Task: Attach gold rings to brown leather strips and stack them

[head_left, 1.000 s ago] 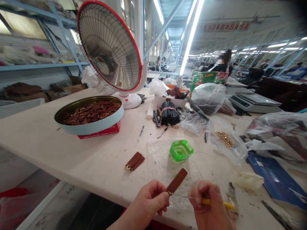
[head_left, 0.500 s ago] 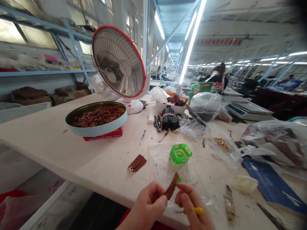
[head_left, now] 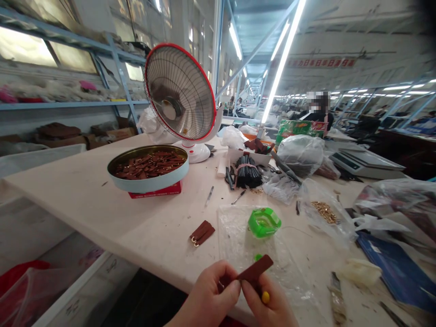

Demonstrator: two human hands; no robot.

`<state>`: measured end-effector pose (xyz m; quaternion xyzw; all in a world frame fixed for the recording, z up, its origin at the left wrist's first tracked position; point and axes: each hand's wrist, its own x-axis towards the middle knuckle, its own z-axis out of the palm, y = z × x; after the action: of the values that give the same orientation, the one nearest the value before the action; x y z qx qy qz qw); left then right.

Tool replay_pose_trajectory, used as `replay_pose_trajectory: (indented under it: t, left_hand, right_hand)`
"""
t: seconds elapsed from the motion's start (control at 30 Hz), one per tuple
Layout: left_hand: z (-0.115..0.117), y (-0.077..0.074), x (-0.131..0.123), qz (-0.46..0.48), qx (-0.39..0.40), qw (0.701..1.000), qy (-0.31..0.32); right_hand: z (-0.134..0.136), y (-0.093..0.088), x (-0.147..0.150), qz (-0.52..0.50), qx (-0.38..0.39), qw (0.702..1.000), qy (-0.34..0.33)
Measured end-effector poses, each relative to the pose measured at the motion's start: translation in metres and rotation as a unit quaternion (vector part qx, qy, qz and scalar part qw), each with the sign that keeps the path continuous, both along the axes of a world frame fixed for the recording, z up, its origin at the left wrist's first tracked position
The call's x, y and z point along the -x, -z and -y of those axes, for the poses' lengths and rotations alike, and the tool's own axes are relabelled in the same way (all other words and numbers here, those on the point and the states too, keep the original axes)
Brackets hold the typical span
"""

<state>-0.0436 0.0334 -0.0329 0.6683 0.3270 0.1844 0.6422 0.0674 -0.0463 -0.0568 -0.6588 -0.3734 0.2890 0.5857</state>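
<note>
A brown leather strip [head_left: 256, 269] is pinched at its lower end by the thumb and fingers of my left hand [head_left: 218, 290]. The thumb of my right hand [head_left: 269, 299] presses against the same end, its other fingers curled behind. A tool's yellow handle [head_left: 265, 297] pokes out of my right hand; the rest of it is hidden. Just beyond my hands, a green plastic dish [head_left: 265, 222] stands on a clear plastic sheet [head_left: 235, 236]. Left of the sheet lies a small stack of brown leather tabs [head_left: 202, 232] with gold-coloured rings.
A round tin [head_left: 150, 181] full of brown leather pieces rests on a red box, with a fan heater [head_left: 180, 95] behind. To the right are a bag of gold-coloured hardware [head_left: 323, 212], a blue folder [head_left: 395, 268], a taped knife [head_left: 337, 295] and a scale [head_left: 368, 161].
The leather strip has swung from nearly upright to leaning right. My right hand has closed in, its thumb now against the strip beside my left thumb. The whole view has shifted slightly.
</note>
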Motion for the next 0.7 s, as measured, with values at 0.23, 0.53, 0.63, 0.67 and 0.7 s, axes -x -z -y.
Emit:
replay_pose_trajectory:
  t: [0.23,0.53,0.63,0.67,0.7]
  left_hand:
    - [-0.010,-0.003,-0.001,-0.005,-0.004,1.000,-0.024]
    - [-0.031,0.013,0.004,-0.021,-0.026,0.998,-0.059]
    - [-0.063,0.025,0.015,-0.091,-0.093,0.988,-0.085]
    - [-0.074,0.030,0.018,-0.120,-0.125,0.980,-0.101]
    - [-0.084,0.035,0.021,-0.145,-0.151,0.971,-0.116]
  right_hand:
    - [-0.010,0.010,-0.005,0.035,-0.003,0.997,-0.069]
    - [-0.034,0.012,-0.004,-0.044,-0.015,0.997,-0.059]
    - [-0.035,0.013,-0.010,-0.091,0.002,0.996,0.024]
    - [-0.034,0.014,-0.011,-0.102,0.009,0.993,0.054]
    - [-0.034,0.015,-0.011,-0.107,0.016,0.992,0.070]
